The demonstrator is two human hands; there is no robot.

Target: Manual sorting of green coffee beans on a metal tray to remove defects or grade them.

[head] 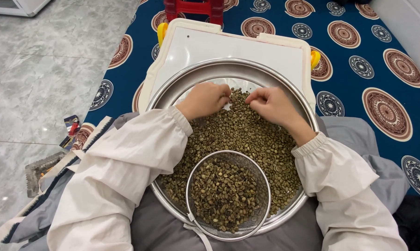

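Mid-frame, both the left hand (204, 99) and right hand (271, 105) curl fingers, pinching green beans (247, 135) in the steel tray (173, 95); the sieve (227, 195) below keeps picked beans separate.

Little free room in our tray
Beans (247, 135) fill it; sieve (227, 195) blocks the near side; bare strip at far rim (228, 65).
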